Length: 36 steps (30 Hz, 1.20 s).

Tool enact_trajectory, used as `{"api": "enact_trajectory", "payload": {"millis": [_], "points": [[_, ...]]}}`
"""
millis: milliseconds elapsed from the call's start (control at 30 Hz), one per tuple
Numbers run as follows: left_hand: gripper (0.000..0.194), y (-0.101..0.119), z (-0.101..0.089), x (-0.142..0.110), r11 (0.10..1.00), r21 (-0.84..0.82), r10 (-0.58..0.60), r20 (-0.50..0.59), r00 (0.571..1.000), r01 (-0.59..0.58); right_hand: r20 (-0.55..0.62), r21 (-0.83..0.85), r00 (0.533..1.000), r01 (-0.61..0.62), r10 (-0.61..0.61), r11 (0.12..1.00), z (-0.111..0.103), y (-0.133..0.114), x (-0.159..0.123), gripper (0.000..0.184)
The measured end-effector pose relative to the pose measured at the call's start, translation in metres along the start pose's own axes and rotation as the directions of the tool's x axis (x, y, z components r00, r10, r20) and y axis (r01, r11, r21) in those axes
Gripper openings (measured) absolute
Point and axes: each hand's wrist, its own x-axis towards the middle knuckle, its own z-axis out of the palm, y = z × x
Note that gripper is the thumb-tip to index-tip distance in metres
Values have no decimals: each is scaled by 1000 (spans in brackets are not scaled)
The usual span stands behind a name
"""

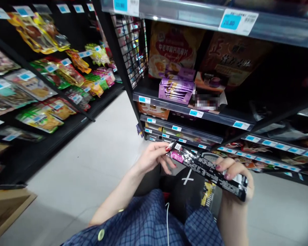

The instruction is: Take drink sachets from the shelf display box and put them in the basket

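Observation:
A long, narrow black packet [205, 171] with white print and a pink patch stretches between my two hands in front of my lap. My left hand [155, 157] pinches its left end between thumb and finger, the other fingers curled below. Wrapped round the packet's right end is my right hand [237, 172], fingertips pressed on its printed side. Below the packet, near my right wrist, a yellow printed package [207, 193] shows in part; what supports it is hidden.
Ahead, a shelf [166, 100] bears purple sachets in an open display box [176, 90], with large bags [173, 48] behind. Lower shelves have price tags. Bagged snacks [41, 116] fill the left rack. A cardboard box [10, 212] stands on the floor at lower left.

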Motion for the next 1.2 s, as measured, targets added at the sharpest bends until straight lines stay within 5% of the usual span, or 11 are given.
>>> {"api": "enact_trajectory", "payload": {"millis": [133, 300, 433, 533, 600, 800, 1200], "points": [[31, 5, 5, -5, 982, 168, 108, -98, 989, -91, 60, 0, 988, -144, 144, 990, -15, 9, -24, 16], [26, 29, 9, 11, 877, 422, 291, -91, 952, -227, -123, 182, 935, -308, 333, 934, -1, 25, -47, 45], [25, 61, 29, 27, 617, 706, 446, 52, 893, -349, -142, 7, 863, -489, 485, 872, 23, 28, -55, 25], [24, 75, 52, 38, 407, 799, 530, 189, 827, -443, -139, -22, 872, -478, 470, 878, 39, 27, -54, 18], [26, 78, 67, 44, 350, 799, 538, 256, 803, -489, -139, -24, 879, -464, 457, 885, 48, 24, -52, 15], [28, 81, 92, 55, 304, 776, 552, 330, 766, -553, -180, -118, 858, -505, 481, 855, 61, 10, -47, 22], [32, 83, 97, 58, 286, 773, 573, 337, 747, -567, -260, -175, 860, -489, 439, 854, 57, 6, -52, 24]]}}
